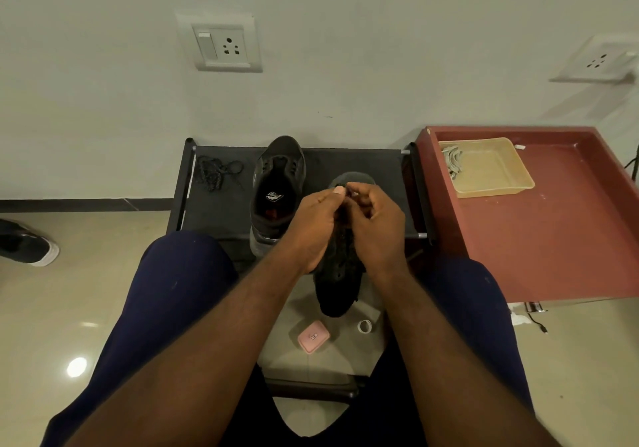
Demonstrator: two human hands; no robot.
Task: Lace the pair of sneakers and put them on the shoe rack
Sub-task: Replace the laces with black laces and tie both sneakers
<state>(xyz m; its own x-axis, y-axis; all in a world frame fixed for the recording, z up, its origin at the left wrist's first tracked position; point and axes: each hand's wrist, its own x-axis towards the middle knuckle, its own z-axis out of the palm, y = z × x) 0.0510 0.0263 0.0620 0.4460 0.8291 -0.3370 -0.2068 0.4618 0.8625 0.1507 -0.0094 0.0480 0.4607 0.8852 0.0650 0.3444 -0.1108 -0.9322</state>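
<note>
One black sneaker (276, 187) stands on the black shoe rack (387, 177), toe toward the wall, its eyelets without a lace. A loose black lace (216, 172) lies coiled on the rack's left side. The second black sneaker (340, 284) is held between my knees in front of the rack, toe pointing toward me. My left hand (316, 225) and my right hand (375, 225) meet over its upper part, fingers curled, pinching its black lace near the heel end. The hands hide most of the lacing.
A red-brown table (553, 239) stands right of the rack with a beige tray (498, 180) holding grey laces (452, 161). On the floor lie a pink case (313, 336) and a white ring (364, 326). Another person's shoe (27, 242) is at far left.
</note>
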